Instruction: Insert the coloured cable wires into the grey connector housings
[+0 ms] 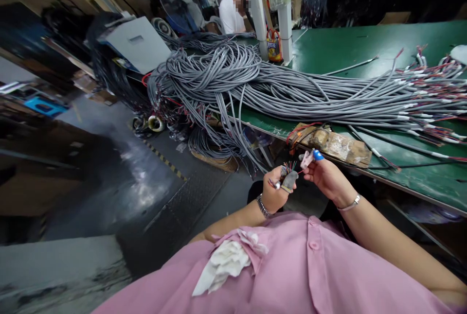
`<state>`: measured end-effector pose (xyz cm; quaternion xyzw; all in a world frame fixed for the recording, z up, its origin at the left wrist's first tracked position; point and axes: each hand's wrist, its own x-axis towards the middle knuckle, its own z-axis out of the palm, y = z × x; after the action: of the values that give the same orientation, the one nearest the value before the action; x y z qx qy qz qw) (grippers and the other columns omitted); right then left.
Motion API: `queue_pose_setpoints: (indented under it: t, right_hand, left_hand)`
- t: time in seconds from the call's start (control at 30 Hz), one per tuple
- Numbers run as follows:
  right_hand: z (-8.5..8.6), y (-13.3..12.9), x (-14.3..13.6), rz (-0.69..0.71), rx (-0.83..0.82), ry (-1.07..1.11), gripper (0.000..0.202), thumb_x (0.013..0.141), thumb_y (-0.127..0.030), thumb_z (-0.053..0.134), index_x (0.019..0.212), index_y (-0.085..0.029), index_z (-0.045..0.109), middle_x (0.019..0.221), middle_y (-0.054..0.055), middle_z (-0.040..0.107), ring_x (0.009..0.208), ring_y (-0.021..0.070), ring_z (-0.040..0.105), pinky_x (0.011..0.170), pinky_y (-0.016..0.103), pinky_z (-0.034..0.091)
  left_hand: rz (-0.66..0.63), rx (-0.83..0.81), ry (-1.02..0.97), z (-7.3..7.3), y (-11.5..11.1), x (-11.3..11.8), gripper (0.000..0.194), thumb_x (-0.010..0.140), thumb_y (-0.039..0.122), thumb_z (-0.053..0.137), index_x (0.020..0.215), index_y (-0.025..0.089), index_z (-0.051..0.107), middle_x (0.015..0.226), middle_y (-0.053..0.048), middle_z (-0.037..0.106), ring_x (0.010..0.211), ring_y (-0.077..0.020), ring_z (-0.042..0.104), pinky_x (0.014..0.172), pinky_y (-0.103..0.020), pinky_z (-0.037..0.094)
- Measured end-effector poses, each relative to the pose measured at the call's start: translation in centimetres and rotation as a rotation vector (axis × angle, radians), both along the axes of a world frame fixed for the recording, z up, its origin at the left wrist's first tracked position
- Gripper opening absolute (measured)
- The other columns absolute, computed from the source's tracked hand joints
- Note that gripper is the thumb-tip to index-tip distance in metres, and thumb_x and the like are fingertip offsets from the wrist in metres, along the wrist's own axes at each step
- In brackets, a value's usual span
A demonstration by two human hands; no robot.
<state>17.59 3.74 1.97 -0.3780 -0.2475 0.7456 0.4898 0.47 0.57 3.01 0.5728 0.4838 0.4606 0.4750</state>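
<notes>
My left hand is closed round the end of a grey cable, and several thin coloured wires fan out above its fingers. A grey covering with a yellowish edge wraps one of its fingertips. Just to the right, my right hand pinches a small pale pink piece between thumb and finger, with a blue covering on one fingertip. A thin red wire runs between the pink piece and the left hand. Both hands are in front of my body, close together but apart.
Long grey cables lie bundled across the green table, with stripped ends at the right. A wooden block sits at the table's near edge. Behind are a white post, a fan and a person in white.
</notes>
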Motion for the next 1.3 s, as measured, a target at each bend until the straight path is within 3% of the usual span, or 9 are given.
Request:
queue_pose_setpoints:
  t: [0.1, 0.23, 0.47, 0.77, 0.87, 1.03, 1.17, 1.3]
  right_hand:
    - [-0.3, 0.0, -0.3, -0.043, 0.02, -0.026, 0.031, 0.078, -0.05, 0.066, 0.081, -0.019, 0.067, 0.075, 0.002, 0.065, 0.062, 0.0114, 0.055, 0.056, 0.023, 0.046]
    - [-0.8, 0.0, -0.6, -0.077, 0.018, 0.01, 0.034, 0.079, -0.054, 0.064, 0.083, -0.02, 0.067, 0.075, 0.002, 0.064, 0.063, 0.0114, 0.055, 0.056, 0.023, 0.046]
    - [-1.2, 0.3, -0.8, -0.11, -0.022, 0.116, 0.031, 0.076, -0.053, 0.069, 0.083, -0.022, 0.069, 0.085, 0.002, 0.069, 0.078, 0.0153, 0.062, 0.07, 0.028, 0.048]
    - [-2.1, 0.2, -1.0, -0.114, -0.026, 0.185, 0.033, 0.078, -0.053, 0.066, 0.089, -0.022, 0.07, 0.088, 0.003, 0.071, 0.077, 0.0149, 0.062, 0.069, 0.027, 0.05]
    - [-2.3, 0.0, -0.5, -0.091, -0.063, 0.205, 0.036, 0.082, -0.056, 0.058, 0.092, -0.023, 0.07, 0.088, 0.003, 0.07, 0.076, 0.0147, 0.062, 0.066, 0.025, 0.05]
    - [-2.8, -0.4, 0.3, -0.073, -0.124, 0.214, 0.036, 0.083, -0.056, 0.056, 0.087, -0.022, 0.07, 0.086, 0.003, 0.069, 0.076, 0.0143, 0.062, 0.062, 0.023, 0.051]
    - [-3.4, -0.9, 0.6, -0.071, -0.129, 0.204, 0.03, 0.083, -0.052, 0.059, 0.083, -0.023, 0.069, 0.086, 0.003, 0.069, 0.075, 0.0141, 0.063, 0.063, 0.023, 0.052]
    - [-3.7, -1.9, 0.6, -0.044, -0.137, 0.197, 0.029, 0.084, -0.049, 0.059, 0.086, -0.022, 0.07, 0.087, 0.003, 0.07, 0.073, 0.0129, 0.063, 0.063, 0.023, 0.053]
  left_hand:
    - [0.02, 0.159, 0.161, 0.0, 0.6, -0.2, 0.024, 0.08, 0.042, 0.061, 0.075, 0.018, 0.063, 0.061, -0.003, 0.06, 0.056, -0.0127, 0.054, 0.058, -0.025, 0.044]
    - [0.086, 0.325, 0.283, -0.7, 1.6, -0.4, 0.014, 0.072, 0.033, 0.068, 0.067, 0.02, 0.063, 0.06, -0.003, 0.057, 0.059, -0.0143, 0.051, 0.064, -0.027, 0.042]
    - [0.021, 0.345, 0.358, -1.2, 2.0, -0.2, 0.012, 0.07, 0.028, 0.067, 0.062, 0.021, 0.06, 0.06, -0.004, 0.053, 0.06, -0.0157, 0.049, 0.068, -0.029, 0.041]
    - [0.007, 0.589, 0.392, -1.6, 1.7, 0.2, 0.017, 0.076, 0.027, 0.059, 0.062, 0.018, 0.055, 0.053, 0.0, 0.049, 0.051, -0.0105, 0.044, 0.055, -0.024, 0.037]
    - [0.0, 0.431, 0.278, -1.4, 1.1, -0.1, 0.02, 0.081, 0.031, 0.058, 0.068, 0.017, 0.057, 0.056, -0.001, 0.054, 0.052, -0.0096, 0.049, 0.053, -0.022, 0.04]
    - [-0.008, -0.123, -0.087, -1.4, 0.0, -0.8, 0.032, 0.082, 0.046, 0.059, 0.073, 0.015, 0.056, 0.053, 0.002, 0.056, 0.04, -0.0072, 0.048, 0.04, -0.019, 0.037]
    - [0.067, -0.223, -0.273, -1.9, -0.2, -1.4, 0.035, 0.077, 0.046, 0.065, 0.07, 0.014, 0.054, 0.05, 0.003, 0.055, 0.035, -0.0054, 0.044, 0.034, -0.017, 0.032]
    - [0.092, -0.231, -0.327, -1.9, -0.5, -1.4, 0.035, 0.076, 0.046, 0.067, 0.069, 0.013, 0.055, 0.049, 0.003, 0.055, 0.034, -0.0051, 0.043, 0.033, -0.017, 0.03]
